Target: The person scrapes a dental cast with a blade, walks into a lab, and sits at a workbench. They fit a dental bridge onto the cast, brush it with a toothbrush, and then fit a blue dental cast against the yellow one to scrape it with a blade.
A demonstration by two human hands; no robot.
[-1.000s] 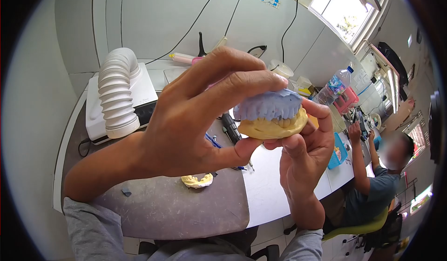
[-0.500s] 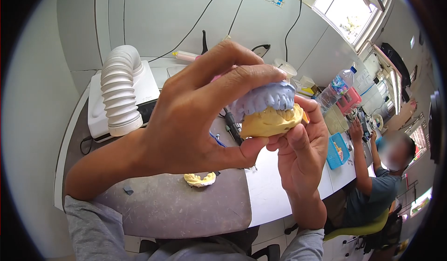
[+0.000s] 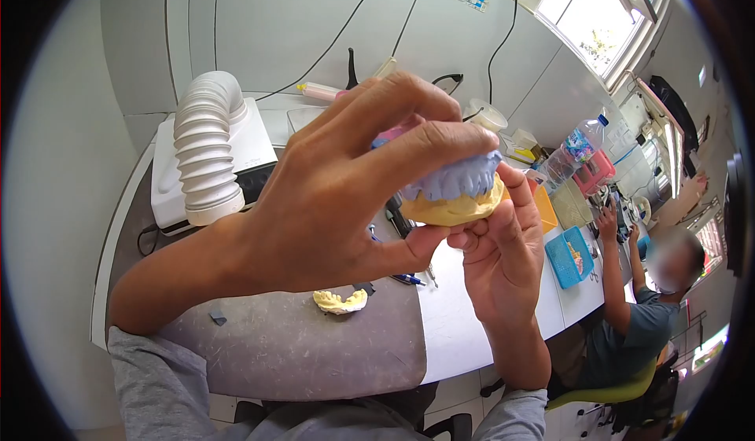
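A blue-grey dental cast (image 3: 460,176) of a tooth arch rests teeth-down on a yellow dental cast (image 3: 450,210), and the pair is held up before me. My left hand (image 3: 338,189) spans both from the left, fingers over the blue cast and thumb under the yellow one. From the right and below, my right hand (image 3: 503,264) pinches the yellow cast's edge. Part of the blue cast's top is hidden behind my left fingers, with something pink showing there. A smaller yellow arch-shaped cast (image 3: 340,301) lies on the grey bench mat below.
On the left stands a white box with a ribbed hose (image 3: 204,150). A handpiece and pens lie behind my hands. To the right are a blue basket (image 3: 569,257), an orange container (image 3: 544,207) and a water bottle (image 3: 576,148). A co-worker (image 3: 641,315) sits farther right.
The held casts have tilted and turned slightly, so less of the yellow cast's side shows. My left fingers have shifted slightly right over the top. My view has shifted a little.
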